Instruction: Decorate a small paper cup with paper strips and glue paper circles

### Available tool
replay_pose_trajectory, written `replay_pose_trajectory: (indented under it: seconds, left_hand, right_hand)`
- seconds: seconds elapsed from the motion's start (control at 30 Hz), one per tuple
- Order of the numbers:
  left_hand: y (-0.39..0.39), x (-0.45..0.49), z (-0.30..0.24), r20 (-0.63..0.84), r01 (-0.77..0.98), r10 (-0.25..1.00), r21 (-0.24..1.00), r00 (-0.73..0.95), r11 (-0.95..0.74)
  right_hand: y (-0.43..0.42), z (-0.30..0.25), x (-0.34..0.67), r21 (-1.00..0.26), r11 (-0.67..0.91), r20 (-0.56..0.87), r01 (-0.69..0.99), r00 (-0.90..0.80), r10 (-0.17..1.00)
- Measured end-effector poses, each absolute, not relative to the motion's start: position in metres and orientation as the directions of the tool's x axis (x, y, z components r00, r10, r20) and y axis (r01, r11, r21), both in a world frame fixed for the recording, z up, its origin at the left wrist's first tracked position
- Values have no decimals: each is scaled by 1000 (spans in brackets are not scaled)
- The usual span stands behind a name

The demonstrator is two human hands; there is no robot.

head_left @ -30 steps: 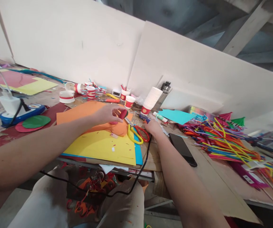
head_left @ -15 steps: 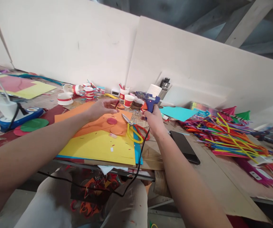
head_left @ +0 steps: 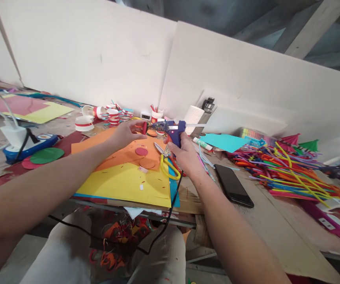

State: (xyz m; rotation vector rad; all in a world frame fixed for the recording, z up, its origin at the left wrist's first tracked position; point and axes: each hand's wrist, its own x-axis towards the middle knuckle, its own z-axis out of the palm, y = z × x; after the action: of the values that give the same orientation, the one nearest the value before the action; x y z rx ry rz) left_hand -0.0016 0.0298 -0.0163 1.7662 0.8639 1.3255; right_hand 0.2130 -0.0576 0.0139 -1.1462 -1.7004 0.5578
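In my right hand [head_left: 186,152] is a blue hot glue gun [head_left: 174,132], its nozzle pointing left and a clear glue stick [head_left: 195,125] coming out of its back. My left hand [head_left: 127,134] pinches a small red paper piece [head_left: 144,127] close to the nozzle; whether the two touch I cannot tell. Below the hands lie orange paper [head_left: 119,156] and yellow paper [head_left: 128,185], with a red paper circle [head_left: 141,151] on the orange. Scissors [head_left: 170,167] with a yellow handle rest beside them, under the gun. The gun's black cord [head_left: 172,205] drops over the table edge.
A black phone [head_left: 233,185] and a pile of colourful pipe cleaners [head_left: 288,169] lie to the right. Paper cups [head_left: 84,123] stand along the back. At the left are a blue power strip [head_left: 29,148] and a green paper circle [head_left: 47,155].
My right hand has brought the glue gun left and turned it, so its nozzle is now by my left fingers. The red piece in my left hand now shows its face more.
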Motion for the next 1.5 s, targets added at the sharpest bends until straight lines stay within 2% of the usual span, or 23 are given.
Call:
replay_pose_trajectory:
  seconds: [0.2,0.33,0.43,0.6,0.9,1.1,1.37,1.5]
  left_hand:
    - [30,-3,-19,565,279,795,745,219,-606]
    - [28,-4,-19,636,399,732,622,245,-674]
    - [26,-4,-17,665,433,710,583,232,-688]
    - [26,-7,-15,672,432,714,594,197,-678]
    - [29,-5,-20,687,405,690,577,228,-709]
    - [25,-2,-20,686,446,680,539,261,-715]
    - [29,-8,-17,673,406,717,613,179,-677]
    - [28,-9,-15,678,422,718,610,160,-670]
  right_hand:
    - [-58,14,210,-731,413,475,543,-30,880]
    - [-54,8,211,-805,365,414,468,0,910]
    - [-55,8,212,-852,314,350,419,10,937]
    - [-63,16,212,-824,292,312,485,-40,949]
    - [-63,15,208,-717,404,455,568,-58,889]
    - [-70,16,205,-654,385,472,651,-46,880]
    - [-69,14,205,-679,406,446,612,-95,890]
    - [-72,14,204,-655,422,461,627,-110,880]
